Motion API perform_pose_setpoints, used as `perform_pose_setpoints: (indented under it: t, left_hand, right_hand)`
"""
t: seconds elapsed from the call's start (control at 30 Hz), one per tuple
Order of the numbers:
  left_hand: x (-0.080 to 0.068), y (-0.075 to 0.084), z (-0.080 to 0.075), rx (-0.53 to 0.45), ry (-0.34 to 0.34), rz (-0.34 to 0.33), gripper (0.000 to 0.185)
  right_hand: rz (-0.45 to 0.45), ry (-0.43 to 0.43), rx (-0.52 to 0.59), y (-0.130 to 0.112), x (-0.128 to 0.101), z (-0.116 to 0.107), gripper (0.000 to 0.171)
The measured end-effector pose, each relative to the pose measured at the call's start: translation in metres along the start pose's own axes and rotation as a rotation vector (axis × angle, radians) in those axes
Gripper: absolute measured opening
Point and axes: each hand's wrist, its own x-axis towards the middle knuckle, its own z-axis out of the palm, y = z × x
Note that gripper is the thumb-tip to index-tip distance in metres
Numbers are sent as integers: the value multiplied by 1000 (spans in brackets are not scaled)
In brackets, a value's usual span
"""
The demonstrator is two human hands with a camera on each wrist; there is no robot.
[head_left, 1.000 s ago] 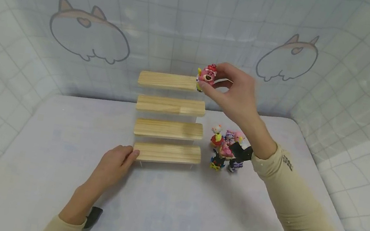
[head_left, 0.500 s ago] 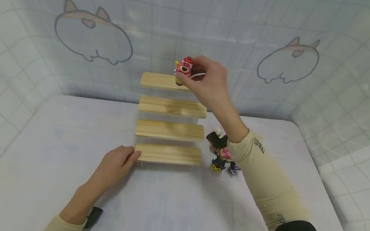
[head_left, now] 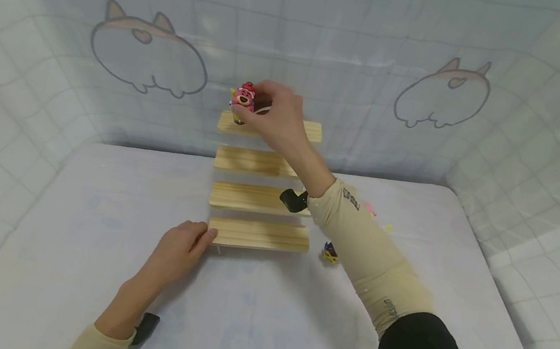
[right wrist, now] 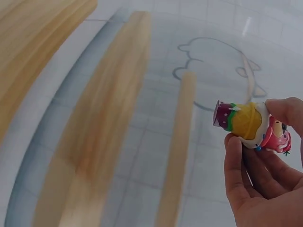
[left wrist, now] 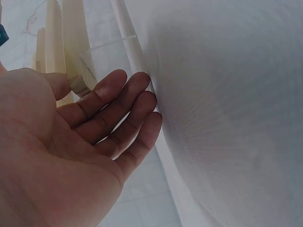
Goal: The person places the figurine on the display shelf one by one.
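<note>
The right hand (head_left: 275, 118) reaches up to the top step (head_left: 271, 127) of a four-step wooden riser (head_left: 263, 181) that stands on the white table (head_left: 76, 264), at about twelve o'clock from the person. Its thumb and fingers (right wrist: 236, 163) pinch a small pink bear figurine (head_left: 242, 98) by the body, and the figurine sits at the left end of the top step, at ten o'clock from the hand; whether its base touches the wood cannot be told. In the right wrist view the figurine (right wrist: 251, 124) shows a yellow body and a dark red base turned toward the step's edge, with the pink head against the palm side.

The left hand (head_left: 179, 247) lies on the table at seven o'clock from the riser, palm down, fingers relaxed and nearly straight, gripping nothing. Its fingertips (left wrist: 142, 82) rest against the left end of the bottom step (head_left: 259, 234); the left wrist view shows them beside the clear support under the wood.

At three o'clock from the riser, mostly hidden behind the right sleeve (head_left: 366, 257), a few more small figurines (head_left: 330, 252) lie on the table, well apart from the one being held. A pale checked backdrop (head_left: 437, 96) with outlined cartoon animals surrounds the table.
</note>
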Motion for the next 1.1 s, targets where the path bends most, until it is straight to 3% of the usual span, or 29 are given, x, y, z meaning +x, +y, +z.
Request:
perform_pose_setpoints:
  t: [0.27,0.57,0.8,1.1]
  left_hand:
    - [1,4,4,-4,4,13,39]
    - [2,4,3,-5,2,1,39]
    - [0,5,2,-2,-2,4,39]
    - [1,5,1,14,-9,-6,38]
  right_hand:
    - [52,-47,38,12,2,13,28]
    - [27,-65,26,14,2,12,32]
    - [74,-86,26,14,-2,6,41]
    - [33,82,1,21,-31,-28,50]
